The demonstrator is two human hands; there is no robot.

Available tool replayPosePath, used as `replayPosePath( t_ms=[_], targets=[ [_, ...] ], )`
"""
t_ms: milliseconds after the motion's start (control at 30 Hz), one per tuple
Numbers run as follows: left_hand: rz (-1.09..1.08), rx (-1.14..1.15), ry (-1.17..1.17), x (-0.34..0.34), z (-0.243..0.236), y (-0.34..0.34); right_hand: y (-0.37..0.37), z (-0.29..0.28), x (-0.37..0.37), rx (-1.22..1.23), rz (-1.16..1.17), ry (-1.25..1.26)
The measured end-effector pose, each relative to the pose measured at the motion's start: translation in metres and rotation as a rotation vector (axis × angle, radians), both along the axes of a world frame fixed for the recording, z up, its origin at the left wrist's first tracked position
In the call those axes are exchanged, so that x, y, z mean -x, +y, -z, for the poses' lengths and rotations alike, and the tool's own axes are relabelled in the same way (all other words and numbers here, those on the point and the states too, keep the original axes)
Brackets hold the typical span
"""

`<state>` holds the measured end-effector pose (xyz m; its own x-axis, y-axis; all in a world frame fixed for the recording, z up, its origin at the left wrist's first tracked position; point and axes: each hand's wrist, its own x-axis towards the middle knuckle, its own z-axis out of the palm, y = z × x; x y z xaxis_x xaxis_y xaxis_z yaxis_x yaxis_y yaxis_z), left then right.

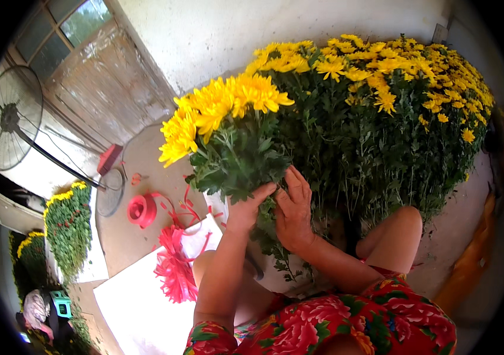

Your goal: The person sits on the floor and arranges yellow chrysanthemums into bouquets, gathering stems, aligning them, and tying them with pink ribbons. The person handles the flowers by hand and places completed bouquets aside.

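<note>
My left hand (251,204) is closed around the stems of an upright bunch of yellow chrysanthemums (202,118) with leafy green foliage. My right hand (290,210) lies against the lower leaves just beside it, its fingers extended and slightly apart, its thumb mostly hidden. Below the hands, loose leafy stems hang down between my legs. A large mass of cut yellow chrysanthemums (370,106) stands behind and to the right. At lower left, pink plastic ribbon strips (175,266) lie on white sheets (122,299) beside a red ribbon roll (141,210).
A standing fan (9,118) is at left before a worn wooden door (92,83) and white wall. More flower bundles (65,231), a small teal stool (61,305) and a patterned cloth item (36,313) are at lower left. An orange object (471,248) lies at right.
</note>
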<state>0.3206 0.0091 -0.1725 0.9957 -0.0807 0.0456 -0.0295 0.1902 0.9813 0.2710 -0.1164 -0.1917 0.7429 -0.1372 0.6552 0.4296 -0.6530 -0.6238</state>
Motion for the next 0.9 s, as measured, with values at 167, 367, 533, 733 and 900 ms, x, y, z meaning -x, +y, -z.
replayPosePath(
  t_ms=[167, 367, 533, 733, 900],
  targets=[
    [-0.024, -0.396, -0.111, 0.019, -0.062, -0.018, -0.057, -0.051, 0.038, -0.141, -0.148, -0.052],
    [-0.102, -0.792, -0.74, 0.038, -0.188, -0.103, -0.144, -0.093, 0.104, -0.177, -0.225, -0.075],
    [-0.097, -1.634, -1.12, 0.054, -0.187, -0.145, -0.16, -0.135, 0.128, 0.321, -0.203, -0.397],
    [0.255, -1.857, -1.23, 0.094, -0.057, -0.157, -0.184, -0.086, 0.117, 0.451, 0.103, -0.005],
    [0.313, -1.843, -0.965, 0.141, 0.037, -0.166, -0.195, -0.016, 0.12, 0.715, -0.107, 0.345]
  ],
)
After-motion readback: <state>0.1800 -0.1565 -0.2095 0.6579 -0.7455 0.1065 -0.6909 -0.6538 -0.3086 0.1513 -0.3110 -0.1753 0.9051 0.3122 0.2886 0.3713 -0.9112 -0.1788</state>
